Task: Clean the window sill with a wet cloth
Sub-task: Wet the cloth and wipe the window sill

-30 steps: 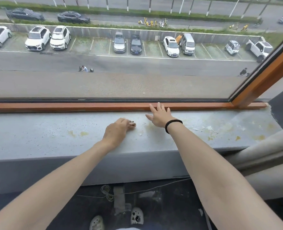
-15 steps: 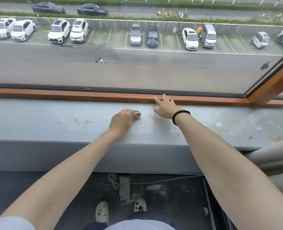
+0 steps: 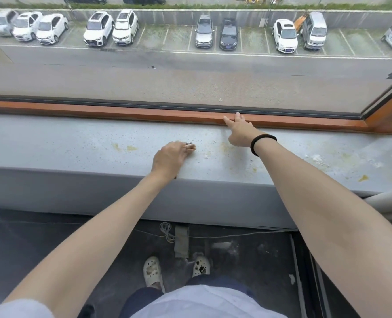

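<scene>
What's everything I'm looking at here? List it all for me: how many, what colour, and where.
window sill: one, grey and speckled, across the middle
stains: several, yellow, scattered on the sill
window frame: one, orange-brown, along the sill's far edge
cars: about ten, mostly white, parked in a row outside
cable: one, pale, coiled on the dark floor below
shoes: two, white, on the floor
wristband: one, black, on the right wrist
left hand: fingers curled, resting on the sill; something small at its fingertips, unclear
right hand: fingers straight, tips touching the window frame
</scene>
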### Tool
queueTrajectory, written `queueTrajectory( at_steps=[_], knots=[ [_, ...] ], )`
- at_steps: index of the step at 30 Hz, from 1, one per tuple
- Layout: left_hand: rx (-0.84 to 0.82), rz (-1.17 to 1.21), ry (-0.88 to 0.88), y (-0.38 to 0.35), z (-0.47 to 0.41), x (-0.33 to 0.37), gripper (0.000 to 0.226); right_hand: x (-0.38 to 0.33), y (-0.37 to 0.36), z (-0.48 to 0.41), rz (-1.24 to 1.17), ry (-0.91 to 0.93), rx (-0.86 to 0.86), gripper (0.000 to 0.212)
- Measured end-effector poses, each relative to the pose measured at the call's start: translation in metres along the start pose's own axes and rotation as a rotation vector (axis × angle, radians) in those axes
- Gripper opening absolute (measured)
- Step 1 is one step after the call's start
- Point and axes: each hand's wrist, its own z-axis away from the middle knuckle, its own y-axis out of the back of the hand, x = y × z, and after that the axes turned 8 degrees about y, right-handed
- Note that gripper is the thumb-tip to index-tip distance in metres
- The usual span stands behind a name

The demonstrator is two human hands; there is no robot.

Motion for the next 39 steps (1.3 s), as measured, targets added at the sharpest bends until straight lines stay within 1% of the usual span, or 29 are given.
queueTrajectory(
  at_steps=[2,3,5,6,7,8,10,11,13,15,17,20,22,23,25,28,30,31,34,35,36,39],
  knots=[
    [-0.073,0.079,-0.101,-0.003,0.009,0.008,0.03,-0.001,0.002,0.001,0.004,0.0,-0.016,0.075],
    [-0.075,0.125,-0.109,0.002,0.01,0.01,0.029,-0.001,0.004,0.001,0.004,-0.002,-0.018,0.074],
    [0.006,0.213,-0.016,0.022,0.007,0.002,0.027,-0.003,0.005,0.001,0.004,-0.004,-0.019,0.074],
    [0.056,0.217,0.045,0.033,0.005,-0.005,0.028,-0.004,0.004,0.001,0.003,-0.007,-0.015,0.074],
    [0.096,0.176,0.105,0.041,0.003,-0.014,0.029,-0.004,0.004,0.001,0.0,-0.009,-0.009,0.075],
    [0.121,0.086,0.167,0.047,0.002,-0.021,0.031,-0.005,0.004,0.001,-0.004,-0.011,-0.006,0.075],
    [0.144,-0.111,0.295,0.043,0.004,-0.022,0.031,-0.007,0.006,0.001,-0.004,-0.014,-0.009,0.075],
    [0.143,-0.151,0.332,0.035,0.009,-0.017,0.03,-0.01,0.006,0.0,-0.001,-0.018,-0.014,0.074],
    [0.128,-0.138,0.287,0.013,0.022,0.002,0.028,-0.011,0.008,0.0,0.009,-0.026,-0.019,0.072],
    [0.082,-0.073,0.173,-0.002,0.032,0.021,0.025,-0.011,0.008,0.003,0.003,-0.032,-0.02,0.071],
    [0.073,0.004,0.105,0.003,0.031,0.029,0.027,-0.011,0.01,0.006,-0.015,-0.035,-0.024,0.072],
    [0.188,0.078,0.175,0.029,0.011,0.022,0.031,-0.012,0.011,0.008,-0.032,-0.034,-0.003,0.073],
    [0.245,0.018,0.236,0.038,-0.003,0.008,0.031,-0.011,0.007,0.008,-0.037,-0.026,0.017,0.075],
    [0.246,-0.032,0.256,0.038,-0.008,0.003,0.028,-0.011,0.005,0.007,-0.033,-0.025,0.032,0.077],
    [0.177,-0.14,0.271,0.028,-0.001,0.008,0.024,-0.007,0.007,0.007,-0.03,-0.012,0.047,0.077],
    [0.111,-0.179,0.204,-0.001,0.019,0.033,0.029,0.0,0.013,0.008,-0.042,-0.01,0.024,0.073],
    [0.073,-0.152,0.164,-0.02,0.02,0.053,0.026,0.003,0.013,0.007,0.001,0.009,0.015,0.071],
    [0.066,-0.101,0.155,-0.026,0.017,0.062,0.024,0.003,0.013,0.006,0.028,0.023,0.013,0.071],
    [0.043,0.246,0.18,-0.03,0.013,0.085,0.028,0.007,0.016,0.005,0.126,0.074,-0.009,0.064],
    [0.064,0.319,0.189,-0.026,0.013,0.087,0.029,0.01,0.018,0.004,0.155,0.091,-0.019,0.062],
    [0.103,0.342,0.203,-0.022,0.011,0.086,0.029,0.014,0.021,0.003,0.176,0.106,-0.03,0.06],
    [0.256,0.28,0.327,-0.003,0.001,0.065,0.03,0.02,0.024,0.0,0.217,0.162,-0.062,0.061]
  ],
)
